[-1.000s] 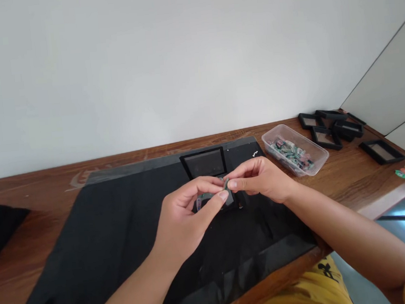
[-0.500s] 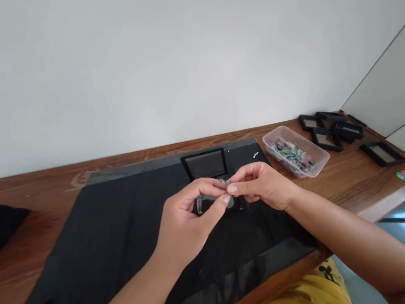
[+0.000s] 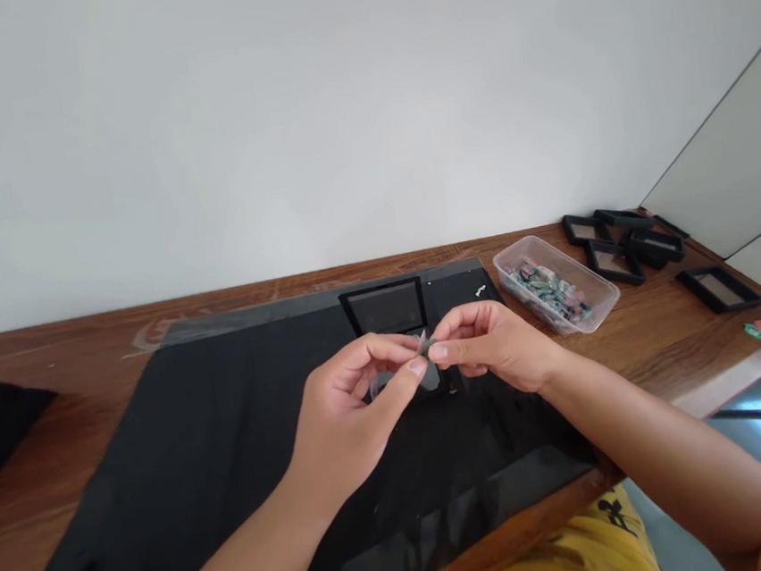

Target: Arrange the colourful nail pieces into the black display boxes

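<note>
Over an open black box with a dark clear-looking lid, my left hand and my right hand meet at the fingertips. Between them is a small green piece with a pale, pinkish bit rising at its left; its kind is too small to tell. My left thumb and index finger pinch it from the left, and my right thumb and fingers close on it from the right. My hands hide much of the box's lower half.
A clear plastic tub of small green and pinkish pieces stands to the right. Behind it lie several black frame-like boxes. A black mat covers the wooden table. A small white scrap lies near the mat's far corner.
My fingertips have drawn slightly apart, and more of the green piece and its pale bit shows between them. The box and the tub stay in place.
</note>
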### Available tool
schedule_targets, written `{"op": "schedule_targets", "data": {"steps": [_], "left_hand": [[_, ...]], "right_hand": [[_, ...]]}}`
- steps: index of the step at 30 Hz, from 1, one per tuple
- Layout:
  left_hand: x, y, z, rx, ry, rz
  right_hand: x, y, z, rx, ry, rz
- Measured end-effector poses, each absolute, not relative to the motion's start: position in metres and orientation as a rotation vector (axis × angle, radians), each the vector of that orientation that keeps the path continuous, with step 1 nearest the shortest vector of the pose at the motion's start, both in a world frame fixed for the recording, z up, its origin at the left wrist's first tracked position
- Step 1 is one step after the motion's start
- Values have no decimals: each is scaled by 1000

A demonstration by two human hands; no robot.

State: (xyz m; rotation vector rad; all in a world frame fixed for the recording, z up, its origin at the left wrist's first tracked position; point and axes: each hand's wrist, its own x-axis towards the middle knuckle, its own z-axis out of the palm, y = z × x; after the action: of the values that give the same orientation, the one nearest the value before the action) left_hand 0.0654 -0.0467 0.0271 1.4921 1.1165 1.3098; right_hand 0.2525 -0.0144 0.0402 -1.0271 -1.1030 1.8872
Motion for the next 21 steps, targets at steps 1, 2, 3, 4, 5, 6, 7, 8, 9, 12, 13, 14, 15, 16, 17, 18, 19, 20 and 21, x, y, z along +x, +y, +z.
{"op": "schedule_targets", "data": {"steps": [1,2,3,4,5,6,7,8,9,12,13,14,15,16,17,18,19,20,21], "left_hand": [[66,-47,27,1487,1109,1306],[67,-47,28,1478,1100,1302],[67,-47,28,1466,1093,1300],[68,-47,29,1454,1089,1297],[68,-48,29,1444,1088,1295],[69,-48,29,1437,1090,1293],[69,-48,30,1435,1093,1291],[69,-48,30,1435,1096,1289],[69,-48,30,1433,1098,1287],[68,-47,29,1406,1104,1287],[68,-46,29,1396,1106,1290],[67,-46,29,1388,1106,1298],[66,-46,29,1382,1105,1308],[66,-45,29,1378,1103,1318],[65,-45,30,1378,1102,1327],[64,-45,30,1381,1104,1335],[63,-45,31,1387,1108,1339],[63,-45,32,1396,1113,1344],[62,-45,33,1407,1117,1348]], "right_hand": [[253,-14,40,-1018,-1102,1896],[253,-14,41,-1005,-1103,1907],[253,-15,41,-986,-1105,1921],[252,-15,40,-963,-1106,1941],[252,-15,40,-939,-1104,1961],[252,-15,40,-918,-1100,1984],[252,-16,39,-901,-1092,2007],[251,-16,39,-890,-1081,2025],[252,-16,39,-882,-1069,2038],[253,-15,40,-864,-1046,2062],[254,-15,40,-858,-1040,2069],[254,-14,41,-854,-1036,2077],[255,-14,42,-849,-1031,2085],[256,-14,43,-844,-1026,2092],[256,-14,44,-837,-1024,2101],[257,-14,45,-829,-1021,2109],[257,-14,46,-818,-1019,2116],[257,-14,46,-807,-1016,2125],[258,-15,47,-798,-1013,2134]]}}
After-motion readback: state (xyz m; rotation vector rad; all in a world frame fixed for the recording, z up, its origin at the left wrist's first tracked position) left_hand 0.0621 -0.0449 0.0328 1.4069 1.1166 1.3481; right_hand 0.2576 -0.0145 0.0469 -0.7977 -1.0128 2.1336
